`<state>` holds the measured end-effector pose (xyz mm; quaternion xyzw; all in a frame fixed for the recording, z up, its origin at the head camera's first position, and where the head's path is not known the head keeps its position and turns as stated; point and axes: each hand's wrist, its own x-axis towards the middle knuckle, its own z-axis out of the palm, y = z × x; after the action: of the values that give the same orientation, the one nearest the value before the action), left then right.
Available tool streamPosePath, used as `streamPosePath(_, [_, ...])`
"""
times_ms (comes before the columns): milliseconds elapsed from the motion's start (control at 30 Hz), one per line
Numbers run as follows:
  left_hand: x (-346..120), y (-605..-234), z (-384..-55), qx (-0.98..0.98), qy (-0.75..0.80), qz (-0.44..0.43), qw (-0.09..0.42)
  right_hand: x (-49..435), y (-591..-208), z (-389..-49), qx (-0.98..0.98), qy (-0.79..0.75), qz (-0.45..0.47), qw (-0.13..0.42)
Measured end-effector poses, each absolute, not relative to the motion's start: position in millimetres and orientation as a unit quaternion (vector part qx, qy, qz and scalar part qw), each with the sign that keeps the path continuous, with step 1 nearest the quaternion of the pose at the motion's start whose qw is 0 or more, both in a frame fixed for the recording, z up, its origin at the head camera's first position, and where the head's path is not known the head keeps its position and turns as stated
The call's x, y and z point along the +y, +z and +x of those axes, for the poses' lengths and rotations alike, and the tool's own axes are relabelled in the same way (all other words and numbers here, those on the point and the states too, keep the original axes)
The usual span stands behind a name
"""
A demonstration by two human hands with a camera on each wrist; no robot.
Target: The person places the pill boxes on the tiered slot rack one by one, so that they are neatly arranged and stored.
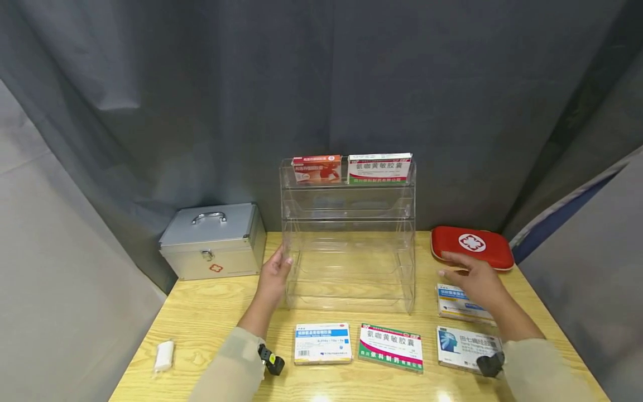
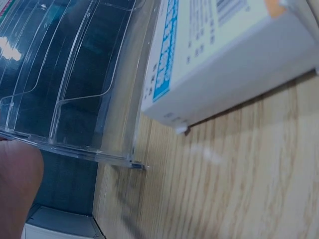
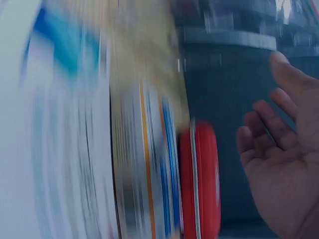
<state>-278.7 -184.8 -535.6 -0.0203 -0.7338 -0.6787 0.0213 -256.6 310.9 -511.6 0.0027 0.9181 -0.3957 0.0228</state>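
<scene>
The left hand (image 1: 273, 274) is touching the clear rack (image 1: 349, 201) at its left side; whether its fingers are gripping, I cannot tell; the rack is standing upright on the table (image 1: 226, 304), its top tier bearing a red box (image 1: 316, 170) and a green box (image 1: 379, 169); the right hand (image 1: 479, 282) is hovering empty, fingers loosely bent, near a blue box (image 1: 452, 304) and the red case (image 1: 447, 240); a silver case (image 1: 208, 240) is sitting left of the rack.
</scene>
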Motion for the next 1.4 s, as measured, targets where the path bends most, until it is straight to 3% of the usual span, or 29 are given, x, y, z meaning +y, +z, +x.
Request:
streamPosePath(267, [-185, -537, -277, -0.734, -0.678, -0.015, 0.021, 402, -528, -244, 0.956, -0.272, 0.008, 0.111])
streamPosePath(400, [-184, -537, -276, -0.731, -0.682, -0.011, 0.024, 419, -548, -246, 0.947, -0.280, -0.016, 0.157])
streamPosePath(567, [-183, -537, -277, -0.727, -0.686, -0.010, 0.025, 425, -564, -248, 0.937, -0.305, -0.037, 0.169])
streamPosePath(1033, [-181, -537, -279, -0.730, -0.682, -0.018, 0.036, 420, -568, -242, 0.941, -0.310, -0.001, 0.139])
streamPosePath(1400, [-182, -537, -279, -0.725, -0.688, -0.015, 0.035, 425, -572, -236, 0.933, -0.355, 0.056, 0.014])
